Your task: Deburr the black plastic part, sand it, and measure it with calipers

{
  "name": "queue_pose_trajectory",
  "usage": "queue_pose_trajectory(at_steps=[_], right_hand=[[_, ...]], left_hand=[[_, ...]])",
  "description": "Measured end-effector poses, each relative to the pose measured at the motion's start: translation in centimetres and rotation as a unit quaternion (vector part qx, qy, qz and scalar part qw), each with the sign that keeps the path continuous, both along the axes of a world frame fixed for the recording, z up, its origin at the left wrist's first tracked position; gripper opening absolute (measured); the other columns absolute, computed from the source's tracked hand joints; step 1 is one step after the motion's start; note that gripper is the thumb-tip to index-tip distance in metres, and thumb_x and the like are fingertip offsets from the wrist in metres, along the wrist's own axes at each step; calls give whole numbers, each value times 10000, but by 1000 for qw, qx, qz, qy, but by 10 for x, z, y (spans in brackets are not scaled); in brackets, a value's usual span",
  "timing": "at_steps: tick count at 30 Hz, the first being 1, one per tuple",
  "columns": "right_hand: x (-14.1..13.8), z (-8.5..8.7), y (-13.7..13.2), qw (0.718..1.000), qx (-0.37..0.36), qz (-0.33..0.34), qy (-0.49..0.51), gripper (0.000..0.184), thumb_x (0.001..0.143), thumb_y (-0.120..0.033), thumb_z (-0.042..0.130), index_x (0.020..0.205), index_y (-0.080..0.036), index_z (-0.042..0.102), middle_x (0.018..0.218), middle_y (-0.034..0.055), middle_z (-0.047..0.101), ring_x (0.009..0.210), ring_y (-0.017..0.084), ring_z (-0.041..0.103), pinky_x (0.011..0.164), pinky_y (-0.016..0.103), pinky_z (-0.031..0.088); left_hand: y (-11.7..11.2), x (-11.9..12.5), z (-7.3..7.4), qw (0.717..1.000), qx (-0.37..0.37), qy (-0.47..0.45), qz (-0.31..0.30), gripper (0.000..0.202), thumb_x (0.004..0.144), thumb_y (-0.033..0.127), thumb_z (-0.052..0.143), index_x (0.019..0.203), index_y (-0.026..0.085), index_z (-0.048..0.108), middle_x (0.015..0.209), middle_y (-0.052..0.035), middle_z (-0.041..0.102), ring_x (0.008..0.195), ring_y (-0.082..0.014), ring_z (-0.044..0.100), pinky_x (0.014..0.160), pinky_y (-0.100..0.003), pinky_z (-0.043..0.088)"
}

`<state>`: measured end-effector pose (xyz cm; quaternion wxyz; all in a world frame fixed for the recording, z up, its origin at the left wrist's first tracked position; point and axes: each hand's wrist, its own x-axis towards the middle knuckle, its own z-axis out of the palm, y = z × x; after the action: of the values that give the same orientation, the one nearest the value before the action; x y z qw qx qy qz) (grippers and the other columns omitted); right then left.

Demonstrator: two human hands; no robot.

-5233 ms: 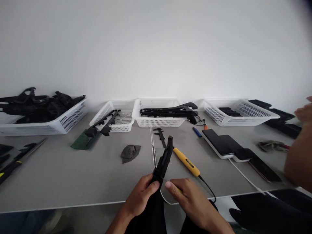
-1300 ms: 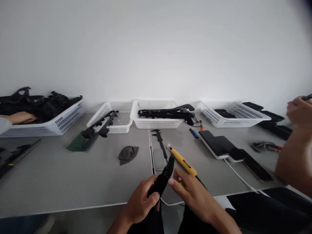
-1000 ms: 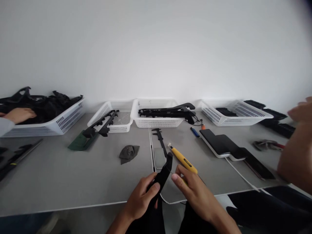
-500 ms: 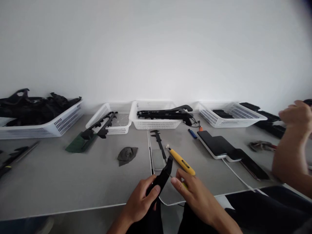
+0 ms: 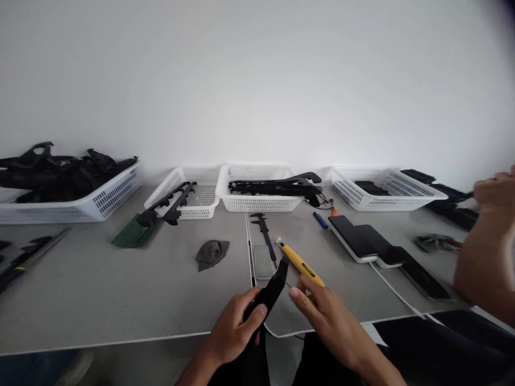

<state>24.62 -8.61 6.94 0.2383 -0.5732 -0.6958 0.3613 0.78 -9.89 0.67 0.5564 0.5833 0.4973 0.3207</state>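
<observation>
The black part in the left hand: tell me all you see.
The black part is long and narrow, apparently plastic, its far end bent. It slants up and rightward by the table edge. The left hand grips its lower portion; a thin tool in the right hand points toward it, contact unclear.

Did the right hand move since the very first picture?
Yes. The right hand has shifted rightward and slightly up the picture, judged against the black calipers.
</observation>
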Motion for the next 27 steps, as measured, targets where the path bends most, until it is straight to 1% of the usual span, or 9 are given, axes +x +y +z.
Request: queue_pose_trajectory(at_steps=[4,9,11,16,19,21,22,25,27], right_hand=[[1,2,4,1000,13,-2,-5,562,1037,-758,409,780,-268,515,747,17,623,699,205,548,635,322,406],[4,9,10,1000,-1,-24,-9,583,1039,-766,376,785,-258,507,690,-20,562,645,168,505,602,291,375],[1,8,8,1000,4,-23,-16,581,1042,-762,368,795,-255,506,709,-19,563,664,169,511,618,289,378],[-10,2,-1,1000,-12,-3,-16,594,1044,-778,330,776,-266,468,678,-17,555,640,183,518,616,303,381],[-14,3,0,1000,2,-10,-12,581,1053,-763,333,773,-268,453,690,-10,576,657,188,536,627,302,395],[-16,5,3,1000,11,-5,-20,577,1056,-754,336,779,-266,470,714,3,607,683,197,566,644,305,406],[-17,6,5,1000,12,4,-26,579,1055,-755,339,781,-266,484,718,9,619,688,203,579,646,308,407],[-20,5,9,999,14,24,-38,578,1046,-761,361,793,-265,519,698,18,639,662,214,597,635,317,402],[-23,1,9,999,36,8,-35,574,1040,-758,390,786,-265,537,659,8,633,622,207,591,612,310,394]], left_hand=[[0,-1,-2,1000,-14,4,-4,707,993,717,535,1444,182,631,1132,-94,720,621,-149,678,659,-316,591],[-3,-3,-4,1000,-1,23,14,670,989,703,546,1446,224,643,1282,-108,733,661,-154,693,731,-319,610],[-4,-2,-3,999,13,34,24,646,984,695,566,1423,233,669,1271,-110,750,676,-162,692,778,-324,609],[-3,-1,-1,1000,2,13,19,586,1009,665,545,1371,231,703,1097,-73,777,623,-167,687,730,-321,599],[-3,0,-2,999,28,29,31,535,1001,636,583,1321,238,743,1043,-67,779,788,-225,740,826,-341,593],[-3,0,-3,997,42,38,54,531,982,629,619,1325,246,751,1094,-90,786,926,-274,748,838,-348,588],[-3,0,-4,997,43,36,61,531,977,628,626,1326,249,754,1119,-96,790,938,-281,745,821,-344,586],[-3,1,-4,997,33,13,61,512,983,620,619,1314,256,761,1122,-86,797,790,-240,733,765,-328,578],[-3,1,-1,998,30,4,58,495,987,613,617,1291,254,772,1110,-80,797,749,-225,724,767,-325,574]])
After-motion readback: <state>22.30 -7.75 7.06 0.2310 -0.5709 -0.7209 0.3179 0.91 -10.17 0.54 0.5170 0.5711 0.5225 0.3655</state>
